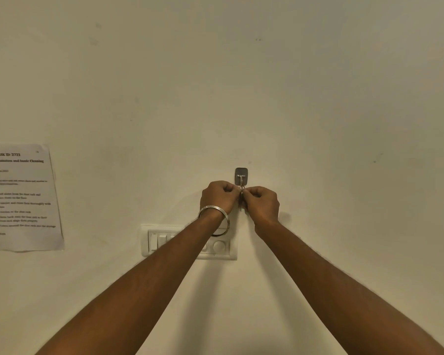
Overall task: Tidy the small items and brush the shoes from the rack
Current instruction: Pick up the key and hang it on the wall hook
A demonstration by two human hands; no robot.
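Just below the wall hook [241, 175], the left hand [219, 196] and right hand [262, 203] pinch the key ring [241, 188] hanging from it, bare wall above, switch plate [151, 242] below.

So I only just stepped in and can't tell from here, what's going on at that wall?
A person is reaching up with both arms to a small metal hook stuck on the wall. The left hand and right hand meet just below it, both pinching a key ring that appears looped on the hook, with keys mostly hidden between the hands. Whether it is going on or coming off cannot be told. A switch panel sits below, and a printed sheet is on the wall to the left.
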